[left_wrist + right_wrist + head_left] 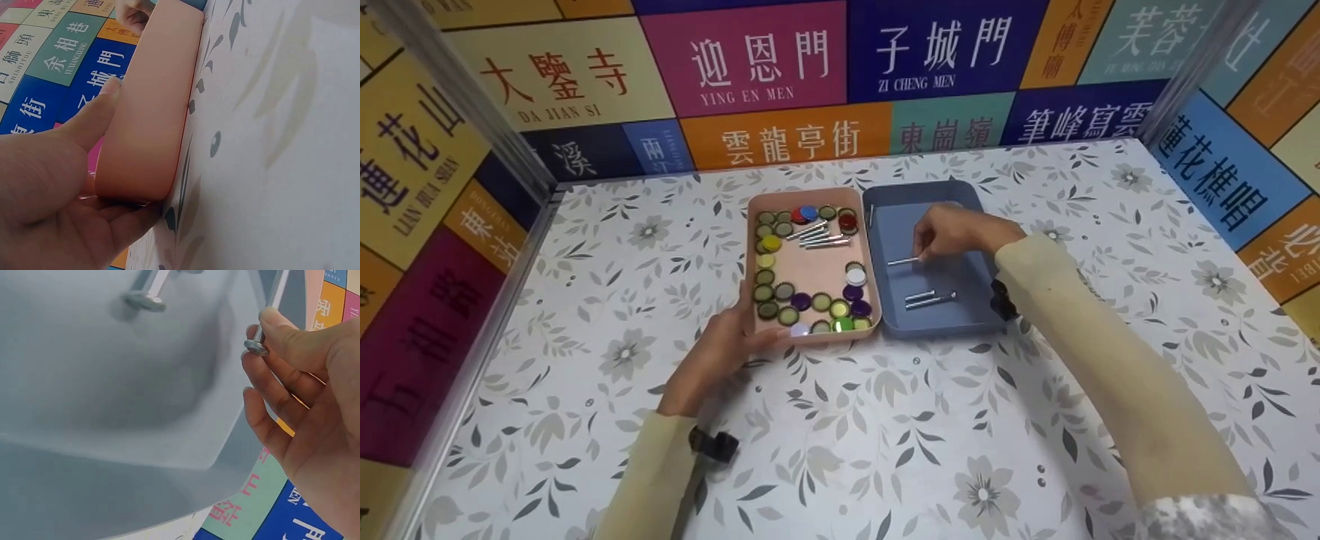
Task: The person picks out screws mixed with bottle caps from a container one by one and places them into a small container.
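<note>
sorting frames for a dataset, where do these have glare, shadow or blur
Head view: bright glare on the green cap near the front of the pink tray; left wrist view: leaf print on the tablecloth looks soft, washed out; right wrist view: a soft dark shadow lies over the blue tray, and the loose bolt there looks blurrier than the held bolt in the right hand.

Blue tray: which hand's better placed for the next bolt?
Probably the right hand: over the blue tray, near loose bolts, though pinching one bolt. The left hand grips the pink tray.
</note>
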`<action>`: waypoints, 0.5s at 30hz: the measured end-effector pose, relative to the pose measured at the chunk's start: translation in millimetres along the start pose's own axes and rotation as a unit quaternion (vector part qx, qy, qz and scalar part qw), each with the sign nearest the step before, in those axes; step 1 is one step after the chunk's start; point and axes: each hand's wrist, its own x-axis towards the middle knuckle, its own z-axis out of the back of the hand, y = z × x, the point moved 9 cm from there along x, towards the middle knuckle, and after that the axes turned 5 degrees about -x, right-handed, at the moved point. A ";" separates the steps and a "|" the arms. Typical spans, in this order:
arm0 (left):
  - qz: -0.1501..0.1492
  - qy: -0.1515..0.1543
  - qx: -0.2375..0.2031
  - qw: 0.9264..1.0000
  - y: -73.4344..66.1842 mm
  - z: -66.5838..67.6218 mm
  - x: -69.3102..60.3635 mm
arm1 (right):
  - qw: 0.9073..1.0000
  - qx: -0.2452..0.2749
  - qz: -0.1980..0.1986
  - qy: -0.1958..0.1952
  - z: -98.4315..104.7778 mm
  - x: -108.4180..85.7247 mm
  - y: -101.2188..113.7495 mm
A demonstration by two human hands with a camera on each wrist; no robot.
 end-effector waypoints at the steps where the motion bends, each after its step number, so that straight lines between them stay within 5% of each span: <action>1: 0.000 0.002 0.000 1.000 -0.1 -0.3 -0.2 | 1.000 0.001 0.001 0.003 -1.7 -0.6 -0.6; 15: 0.002 0.002 -0.027 1.000 -0.2 0.1 -1.7 | 0.999 0.009 0.009 0.032 -19.0 -9.4 -2.9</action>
